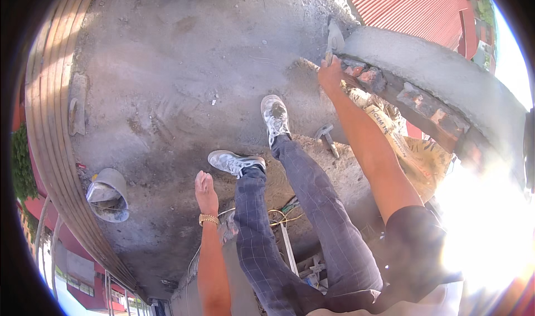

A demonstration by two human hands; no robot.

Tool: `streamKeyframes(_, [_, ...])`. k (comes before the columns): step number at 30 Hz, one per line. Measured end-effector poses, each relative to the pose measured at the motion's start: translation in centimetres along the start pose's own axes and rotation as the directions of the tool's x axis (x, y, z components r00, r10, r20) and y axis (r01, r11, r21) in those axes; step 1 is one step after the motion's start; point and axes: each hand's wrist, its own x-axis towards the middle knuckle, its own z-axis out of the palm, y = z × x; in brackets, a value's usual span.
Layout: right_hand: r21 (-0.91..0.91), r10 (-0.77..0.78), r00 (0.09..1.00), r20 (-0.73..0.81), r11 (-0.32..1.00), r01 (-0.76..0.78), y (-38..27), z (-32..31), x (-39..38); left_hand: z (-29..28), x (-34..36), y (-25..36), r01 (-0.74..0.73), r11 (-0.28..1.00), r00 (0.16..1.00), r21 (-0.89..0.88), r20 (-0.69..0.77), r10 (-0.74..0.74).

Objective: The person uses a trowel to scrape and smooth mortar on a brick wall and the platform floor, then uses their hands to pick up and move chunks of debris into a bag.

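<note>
Stretched far forward, my right hand (330, 75) grips the handle of a trowel (335, 39), its grey blade pointing away from me. That blade is at the end of a low wall (429, 56) with a smooth grey mortar face, close to broken red bricks (370, 79). My left hand (205, 193), with a gold-coloured watch band at the wrist, hangs low over the floor beside my shoe. Its fingers are curled together and nothing shows in them. A hammer (327, 138) lies on the dusty ground between my right forearm and my right leg.
A cement-splashed bucket (120, 185) holding something grey stands at the left. Beyond it, a float (77, 105) lies beside long boards (49, 121). Torn paper sacks (421, 162) lean along the wall at the right. Cables (284, 215) and tools lie behind my legs.
</note>
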Motion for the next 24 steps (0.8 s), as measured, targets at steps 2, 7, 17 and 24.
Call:
streamKeyframes(2, [0.128,0.081,0.996,-0.029,0.989,-0.077,-2.1,3.5,3.9,-1.8,1.5,-4.0,0.004,1.0,1.0,-0.008,0.0,-0.004])
streamKeyframes(7, [0.128,-0.259,0.966,0.023,0.959,0.254,-3.9,9.3,0.7,-0.3,6.3,-6.7,0.068,0.986,0.989,0.153,-0.142,-0.046])
streamKeyframes(17, [0.285,-0.682,0.552,0.48,0.716,0.637,-11.4,14.6,-18.2,5.8,20.9,0.0,-0.315,0.786,0.814,0.531,-0.276,0.512])
streamKeyframes(24, [0.074,-0.848,0.358,0.392,0.416,0.906,-22.3,16.4,-7.5,3.4,26.7,3.7,-0.287,0.882,0.787,0.373,-0.433,0.439])
